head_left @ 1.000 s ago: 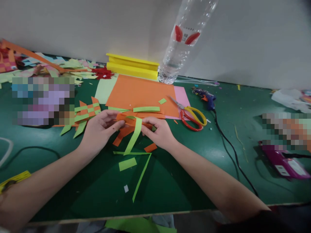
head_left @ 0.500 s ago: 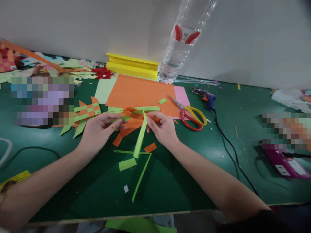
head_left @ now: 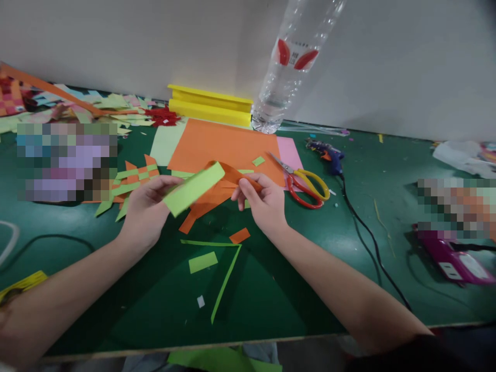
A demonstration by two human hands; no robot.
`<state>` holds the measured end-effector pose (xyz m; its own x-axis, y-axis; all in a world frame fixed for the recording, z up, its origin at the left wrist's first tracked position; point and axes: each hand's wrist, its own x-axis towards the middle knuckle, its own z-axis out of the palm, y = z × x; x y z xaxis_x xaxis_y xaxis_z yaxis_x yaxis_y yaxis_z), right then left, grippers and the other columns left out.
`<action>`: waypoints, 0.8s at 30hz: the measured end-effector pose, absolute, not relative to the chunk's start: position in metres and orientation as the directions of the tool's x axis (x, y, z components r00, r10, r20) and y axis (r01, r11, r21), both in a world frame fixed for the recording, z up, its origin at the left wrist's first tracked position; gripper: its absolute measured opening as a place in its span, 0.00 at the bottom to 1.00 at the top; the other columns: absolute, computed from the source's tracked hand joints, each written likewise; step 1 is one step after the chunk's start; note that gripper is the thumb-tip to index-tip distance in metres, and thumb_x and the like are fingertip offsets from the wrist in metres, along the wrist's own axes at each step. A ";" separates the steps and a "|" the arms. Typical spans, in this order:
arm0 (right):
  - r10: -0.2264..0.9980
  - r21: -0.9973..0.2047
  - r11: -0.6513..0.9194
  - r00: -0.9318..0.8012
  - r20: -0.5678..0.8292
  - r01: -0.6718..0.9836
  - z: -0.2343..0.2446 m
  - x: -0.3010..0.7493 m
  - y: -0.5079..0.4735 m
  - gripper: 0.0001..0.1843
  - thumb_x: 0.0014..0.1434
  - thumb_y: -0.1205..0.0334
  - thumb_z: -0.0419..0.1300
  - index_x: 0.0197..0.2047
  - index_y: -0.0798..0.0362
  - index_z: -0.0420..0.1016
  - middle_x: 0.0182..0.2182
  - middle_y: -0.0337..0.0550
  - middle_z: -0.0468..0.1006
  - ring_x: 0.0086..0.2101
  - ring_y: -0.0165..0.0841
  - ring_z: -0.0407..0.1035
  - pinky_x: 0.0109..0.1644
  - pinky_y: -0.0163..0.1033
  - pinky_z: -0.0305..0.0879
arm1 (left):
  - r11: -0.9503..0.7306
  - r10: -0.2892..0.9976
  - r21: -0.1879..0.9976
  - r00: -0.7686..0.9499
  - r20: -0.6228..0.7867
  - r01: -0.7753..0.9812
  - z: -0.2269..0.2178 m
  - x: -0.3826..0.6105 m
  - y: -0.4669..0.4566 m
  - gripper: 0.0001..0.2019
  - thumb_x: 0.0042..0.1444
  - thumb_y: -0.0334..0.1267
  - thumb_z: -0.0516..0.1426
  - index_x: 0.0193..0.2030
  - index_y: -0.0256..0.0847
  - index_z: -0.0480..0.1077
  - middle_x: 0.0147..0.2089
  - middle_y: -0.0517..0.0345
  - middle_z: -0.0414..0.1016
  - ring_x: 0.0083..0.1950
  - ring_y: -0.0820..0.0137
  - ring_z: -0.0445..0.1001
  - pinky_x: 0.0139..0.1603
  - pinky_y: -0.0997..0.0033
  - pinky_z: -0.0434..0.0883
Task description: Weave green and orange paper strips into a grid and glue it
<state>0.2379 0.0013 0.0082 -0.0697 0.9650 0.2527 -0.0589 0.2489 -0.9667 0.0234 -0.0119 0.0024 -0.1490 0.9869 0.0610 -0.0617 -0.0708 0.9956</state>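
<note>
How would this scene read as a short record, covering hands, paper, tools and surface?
Left hand: at a green strip, fingertips hidden
Right hand: pinches an orange strip
Woven piece: orange and green, beside the left hand
Scissors: red and yellow handles, blade tips over the orange sheet
Glue gun: blue, corded, right of the scissors
Bottle: clear, near the wall
Surface: green tabletop

We've got a matt green paper strip and a smooth orange paper sheet. Our scissors have metal blades and glossy plastic handles, the bottle is shiny clear plastic, the counter kinda glossy.
</note>
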 end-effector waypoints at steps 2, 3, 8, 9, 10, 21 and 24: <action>0.961 -0.963 0.268 -0.061 0.270 -0.041 0.008 0.238 0.001 0.11 0.61 0.52 0.60 0.36 0.52 0.72 0.22 0.33 0.76 0.17 0.22 0.65 0.22 0.32 0.65 | -0.068 0.991 0.996 -0.115 0.062 -0.055 0.001 0.023 -0.013 0.10 0.49 0.42 0.67 0.36 0.41 0.76 0.36 0.58 0.81 0.37 0.66 0.79 0.46 0.65 0.77; 0.960 -0.962 0.273 -0.064 0.274 -0.026 0.008 0.238 0.000 0.12 0.61 0.52 0.60 0.35 0.51 0.72 0.22 0.34 0.76 0.17 0.22 0.65 0.22 0.32 0.65 | -0.064 0.994 0.996 -0.091 0.059 -0.056 0.001 0.022 -0.013 0.09 0.52 0.44 0.66 0.36 0.42 0.76 0.37 0.58 0.81 0.40 0.66 0.79 0.49 0.65 0.76; 0.952 -0.955 0.290 -0.118 0.281 0.067 0.008 0.239 -0.002 0.10 0.61 0.53 0.60 0.35 0.52 0.73 0.21 0.35 0.76 0.17 0.24 0.67 0.21 0.32 0.65 | -0.048 0.998 0.994 0.031 0.051 -0.096 -0.001 0.023 -0.013 0.15 0.63 0.50 0.54 0.40 0.42 0.76 0.42 0.55 0.81 0.50 0.62 0.78 0.56 0.63 0.73; 0.951 -0.953 0.294 -0.121 0.284 0.076 0.008 0.238 -0.002 0.10 0.60 0.54 0.60 0.35 0.52 0.73 0.20 0.35 0.76 0.18 0.24 0.67 0.22 0.32 0.66 | -0.046 0.997 0.995 0.061 0.052 -0.091 -0.002 0.023 -0.014 0.16 0.64 0.51 0.53 0.42 0.42 0.76 0.42 0.55 0.81 0.49 0.61 0.79 0.56 0.61 0.72; 0.951 -0.951 0.297 -0.120 0.286 0.084 0.008 0.238 -0.003 0.09 0.60 0.55 0.60 0.34 0.52 0.73 0.20 0.34 0.75 0.18 0.24 0.67 0.22 0.31 0.66 | -0.051 0.994 0.995 0.088 0.058 -0.080 -0.002 0.023 -0.014 0.17 0.65 0.51 0.52 0.45 0.43 0.75 0.41 0.55 0.81 0.49 0.62 0.79 0.57 0.60 0.72; 0.694 -0.579 0.708 -0.249 0.675 0.404 0.009 0.236 -0.010 0.05 0.63 0.63 0.58 0.36 0.52 0.75 0.22 0.35 0.80 0.22 0.24 0.73 0.30 0.30 0.70 | -0.384 0.894 0.910 0.310 0.324 0.157 0.015 0.027 -0.022 0.25 0.57 0.47 0.61 0.58 0.43 0.64 0.59 0.46 0.71 0.62 0.55 0.69 0.63 0.54 0.65; 0.569 -0.413 0.798 -0.324 0.756 0.439 0.007 0.236 -0.010 0.05 0.64 0.63 0.58 0.38 0.51 0.76 0.22 0.35 0.80 0.23 0.26 0.73 0.30 0.32 0.70 | -0.437 0.876 0.874 0.320 0.360 0.211 0.019 0.031 -0.025 0.22 0.56 0.41 0.62 0.56 0.43 0.64 0.55 0.48 0.73 0.58 0.58 0.71 0.62 0.55 0.66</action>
<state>0.2356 -0.0104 0.0073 -0.3238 0.5691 0.7559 0.4387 0.7981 -0.4130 0.0309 -0.0254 0.0187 0.3200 0.8762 0.3603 0.2112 -0.4367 0.8745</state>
